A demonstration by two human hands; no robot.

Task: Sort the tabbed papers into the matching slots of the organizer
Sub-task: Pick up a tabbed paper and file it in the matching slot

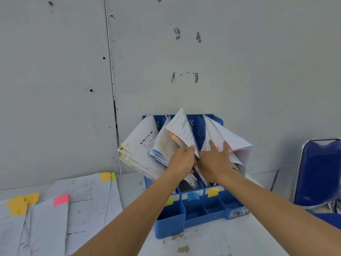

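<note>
A blue plastic organizer stands on the table against the wall, its slots marked at the front with green, blue and yellow tabs. Sheets lean out of its slots in fans. My left hand pinches the lower edge of a printed sheet in the middle slot. My right hand presses with spread fingers against the papers in the right slot, which carry a pink tab. More tabbed papers lie flat on the table at the left, with yellow, pink and green tabs.
A blue chair stands to the right of the table. The grey wall rises directly behind the organizer. The organizer's front compartments hold nothing visible. The white tabletop shows worn spots near the front.
</note>
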